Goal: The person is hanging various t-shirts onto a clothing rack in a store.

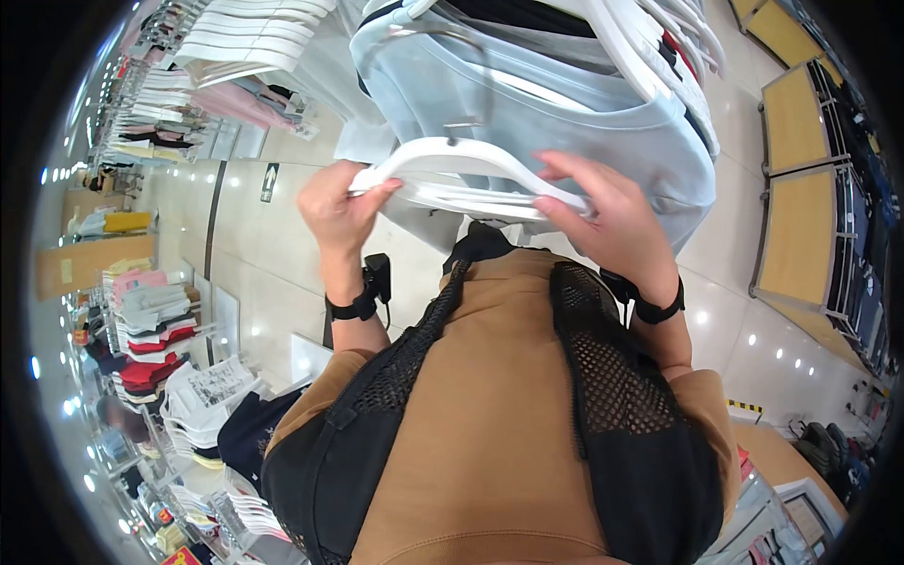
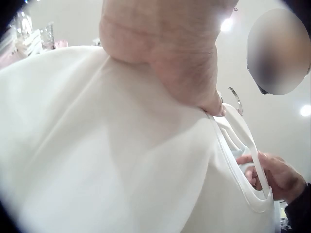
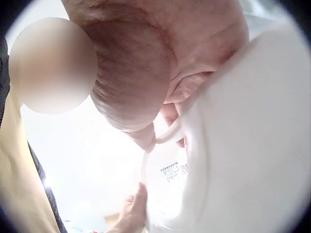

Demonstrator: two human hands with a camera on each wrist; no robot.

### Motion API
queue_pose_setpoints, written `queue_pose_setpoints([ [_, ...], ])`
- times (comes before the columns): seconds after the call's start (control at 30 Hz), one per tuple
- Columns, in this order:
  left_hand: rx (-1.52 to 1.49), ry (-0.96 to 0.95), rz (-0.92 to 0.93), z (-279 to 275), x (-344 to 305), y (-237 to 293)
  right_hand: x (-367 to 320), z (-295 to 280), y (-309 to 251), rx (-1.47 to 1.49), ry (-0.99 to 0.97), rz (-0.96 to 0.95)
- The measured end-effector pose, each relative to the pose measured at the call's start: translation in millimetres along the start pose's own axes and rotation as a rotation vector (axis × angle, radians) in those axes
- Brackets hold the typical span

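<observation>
A white hanger with a metal hook carries a white shirt in front of my chest. With thumb over the collar, my left hand grips the shirt and hanger at one shoulder. At the other side my right hand pinches the collar edge between thumb and fingers, its index finger raised over the hanger arm. In the right wrist view, the thumb lies at the neckline, and printed dark lettering shows inside the neck. The shirt's lower part is hidden in the head view.
Just ahead hangs a light blue sweatshirt on a rack of clothes on white hangers. More racks of shirts line the left side. Wooden-panelled shelving stands on the right, across a shiny tiled floor.
</observation>
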State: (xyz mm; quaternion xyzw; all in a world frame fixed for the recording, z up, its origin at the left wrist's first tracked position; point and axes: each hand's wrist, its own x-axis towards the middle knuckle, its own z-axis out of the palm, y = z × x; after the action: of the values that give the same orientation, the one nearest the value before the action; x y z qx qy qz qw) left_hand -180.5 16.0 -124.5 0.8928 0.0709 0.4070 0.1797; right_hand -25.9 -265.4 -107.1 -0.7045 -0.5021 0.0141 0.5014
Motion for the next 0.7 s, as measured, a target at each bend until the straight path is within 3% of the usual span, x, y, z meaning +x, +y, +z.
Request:
queue_pose_setpoints([
  [0.13,-0.022,-0.175,0.053,20.1,-0.9,5.9,9.0,5.5,-13.8,0.055,-0.126,0.037],
  [0.2,-0.063,-0.16,0.074,27.3,-6.5,-14.6,8.1,13.6,-14.5,0.033,-0.062,-0.007],
  [0.33,-0.233,-0.232,-0.186,30.3,-16.9,-44.7,10.8,10.0,-16.7,0.015,0.014,-0.011],
  [0.5,-0.332,-0.534,-0.456,32.3,-25.3,-70.7,19.1,-6.3,-27.1,-0.072,0.066,0.003],
  [0.6,-0.446,-0.491,-0.518,24.4,-22.2,-92.0,23.4,-19.9,-32.9,-0.12,0.084,0.039],
  [0.7,-0.192,-0.476,-0.534,-0.9,-8.7,-130.2,25.5,-24.4,-32.4,-0.157,0.109,0.045],
])
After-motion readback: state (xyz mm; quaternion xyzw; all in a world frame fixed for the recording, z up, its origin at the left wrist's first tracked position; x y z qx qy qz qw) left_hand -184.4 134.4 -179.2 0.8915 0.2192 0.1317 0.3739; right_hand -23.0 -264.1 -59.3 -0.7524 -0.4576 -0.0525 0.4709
